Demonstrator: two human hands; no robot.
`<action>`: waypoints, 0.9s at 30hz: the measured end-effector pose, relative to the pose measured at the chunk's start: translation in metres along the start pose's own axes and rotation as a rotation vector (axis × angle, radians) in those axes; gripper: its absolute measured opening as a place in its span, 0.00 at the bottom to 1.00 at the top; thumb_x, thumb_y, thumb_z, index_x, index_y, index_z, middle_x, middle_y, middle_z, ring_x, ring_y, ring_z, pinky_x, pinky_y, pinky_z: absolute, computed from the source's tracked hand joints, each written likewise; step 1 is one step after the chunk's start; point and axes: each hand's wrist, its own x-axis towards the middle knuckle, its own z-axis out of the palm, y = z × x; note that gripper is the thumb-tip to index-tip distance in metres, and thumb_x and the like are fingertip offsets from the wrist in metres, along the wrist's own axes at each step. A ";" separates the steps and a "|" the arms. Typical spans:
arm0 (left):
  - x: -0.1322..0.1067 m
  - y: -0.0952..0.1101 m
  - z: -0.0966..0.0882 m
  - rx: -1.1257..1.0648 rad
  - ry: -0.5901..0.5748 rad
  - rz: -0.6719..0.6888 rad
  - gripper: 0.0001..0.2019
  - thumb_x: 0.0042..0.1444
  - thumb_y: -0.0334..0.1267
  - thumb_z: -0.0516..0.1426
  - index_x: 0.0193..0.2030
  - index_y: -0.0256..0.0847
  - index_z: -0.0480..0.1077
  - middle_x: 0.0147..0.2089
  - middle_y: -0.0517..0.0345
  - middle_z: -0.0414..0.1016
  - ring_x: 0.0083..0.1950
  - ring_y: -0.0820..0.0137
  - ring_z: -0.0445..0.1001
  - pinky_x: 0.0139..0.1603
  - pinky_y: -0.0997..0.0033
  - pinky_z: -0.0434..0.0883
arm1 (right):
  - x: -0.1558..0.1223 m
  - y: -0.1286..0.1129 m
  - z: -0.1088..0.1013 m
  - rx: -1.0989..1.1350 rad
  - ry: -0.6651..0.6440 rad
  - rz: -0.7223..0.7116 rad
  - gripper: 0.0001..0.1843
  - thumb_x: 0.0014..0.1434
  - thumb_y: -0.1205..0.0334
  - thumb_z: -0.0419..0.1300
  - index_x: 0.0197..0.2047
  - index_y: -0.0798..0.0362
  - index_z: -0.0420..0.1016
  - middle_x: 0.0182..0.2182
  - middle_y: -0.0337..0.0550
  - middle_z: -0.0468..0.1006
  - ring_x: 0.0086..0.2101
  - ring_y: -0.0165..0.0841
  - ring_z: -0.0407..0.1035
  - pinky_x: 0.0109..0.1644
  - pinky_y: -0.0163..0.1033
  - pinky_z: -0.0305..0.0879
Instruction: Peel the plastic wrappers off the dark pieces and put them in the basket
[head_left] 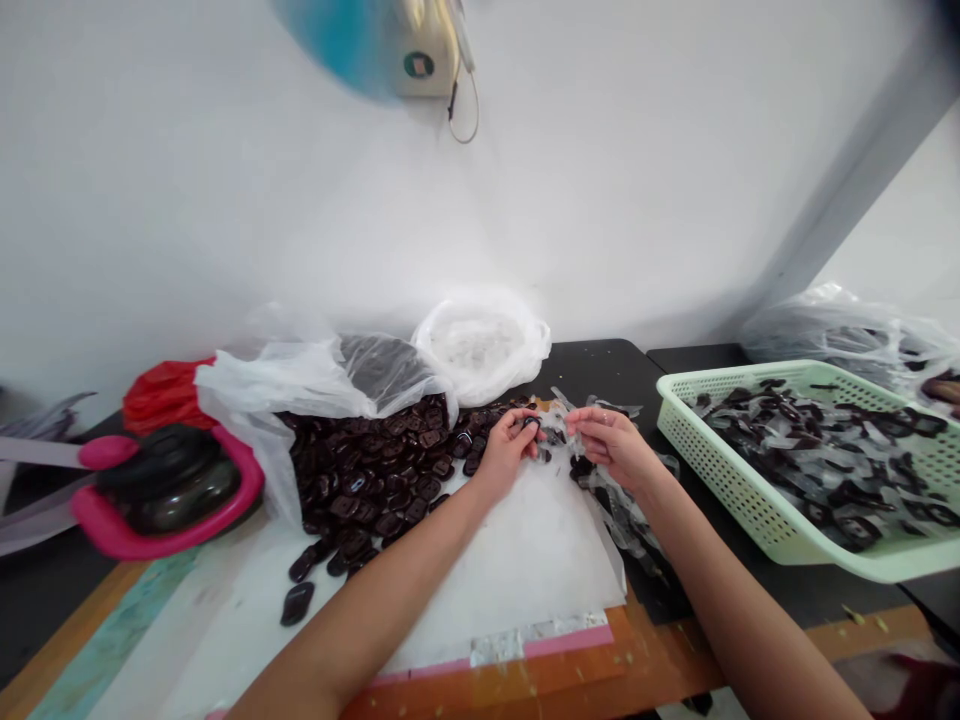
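Over the white sheet, my left hand (508, 446) is closed, pinching a small glossy dark piece (531, 423) between thumb and fingers. My right hand (609, 440) is just to its right, thumb and fingertips pressed together; whatever they hold is too small to make out. To the left, a large heap of dark brown, rounded-rectangular pieces (367, 470) spills from a clear plastic bag (300, 375). Below my right hand, dark pieces with strips of clear film (619, 510) lie at the sheet's edge.
A pale green perforated basket (739, 495) holds many dark pieces in clear film at right. A white plastic bag (480, 345) stands at the back. At left are a pink-and-black object (176, 490) and a red bag (166, 395). White paper (525, 560) covers the table's middle.
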 end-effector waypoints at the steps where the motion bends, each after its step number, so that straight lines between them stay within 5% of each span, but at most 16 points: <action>1: 0.000 0.000 0.000 -0.001 0.001 -0.001 0.17 0.50 0.43 0.61 0.44 0.37 0.65 0.30 0.58 0.73 0.21 0.80 0.65 0.25 0.78 0.60 | 0.000 0.000 0.000 0.015 -0.002 0.004 0.13 0.45 0.60 0.65 0.36 0.55 0.75 0.28 0.40 0.73 0.16 0.18 0.43 0.18 0.30 0.36; 12: 0.002 -0.002 0.000 -0.012 0.039 -0.029 0.16 0.45 0.39 0.64 0.41 0.33 0.72 0.33 0.54 0.74 0.22 0.80 0.63 0.24 0.76 0.60 | 0.002 0.002 0.001 0.082 0.009 0.041 0.16 0.44 0.63 0.66 0.39 0.55 0.75 0.26 0.37 0.70 0.17 0.19 0.43 0.17 0.29 0.38; 17: 0.002 -0.002 0.000 -0.002 0.054 -0.041 0.17 0.45 0.38 0.64 0.42 0.33 0.74 0.24 0.59 0.70 0.23 0.78 0.64 0.26 0.75 0.61 | 0.002 0.002 0.003 0.062 0.011 0.077 0.19 0.47 0.57 0.65 0.42 0.56 0.74 0.25 0.37 0.67 0.18 0.20 0.44 0.16 0.29 0.39; 27: 0.002 -0.001 0.000 -0.107 0.087 -0.082 0.16 0.41 0.37 0.66 0.39 0.35 0.75 0.31 0.57 0.74 0.26 0.78 0.68 0.31 0.74 0.67 | 0.003 0.011 0.006 -0.212 0.064 -0.044 0.18 0.49 0.47 0.64 0.28 0.55 0.72 0.19 0.33 0.59 0.17 0.21 0.43 0.18 0.31 0.37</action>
